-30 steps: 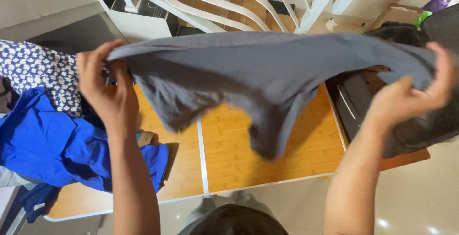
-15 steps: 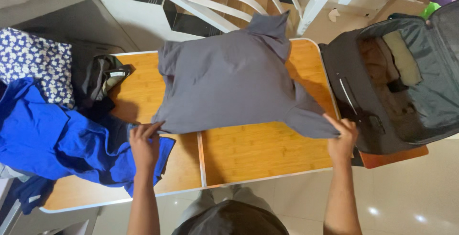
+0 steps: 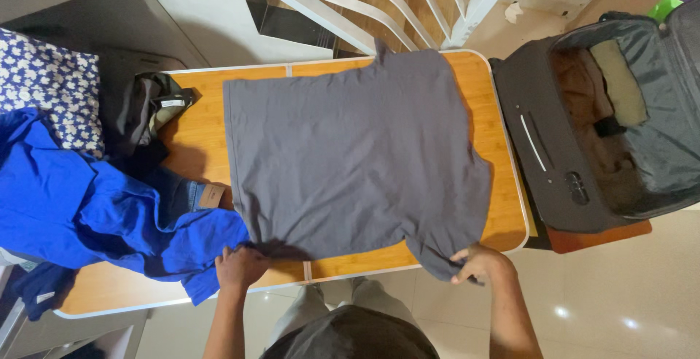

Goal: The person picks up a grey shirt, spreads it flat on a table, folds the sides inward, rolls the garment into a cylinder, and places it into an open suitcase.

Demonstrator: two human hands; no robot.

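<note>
A grey T-shirt (image 3: 350,155) lies spread flat on the wooden folding table (image 3: 197,140). Its near edge reaches the table's front edge. My left hand (image 3: 239,266) grips the shirt's near left corner, next to a blue garment (image 3: 80,213). My right hand (image 3: 477,263) holds the near right sleeve, which hangs just over the table's front edge.
A pile of clothes covers the table's left end: the blue garment, jeans (image 3: 179,191), a dark garment (image 3: 146,114) and a blue-and-white flowered cloth (image 3: 47,89). An open dark suitcase (image 3: 612,125) with clothes inside stands at the right. White stair railings (image 3: 379,1) rise behind the table.
The shirt went from held up in the air to laid flat on the table. Both hands drew its near edge toward me, down to the table's front edge.
</note>
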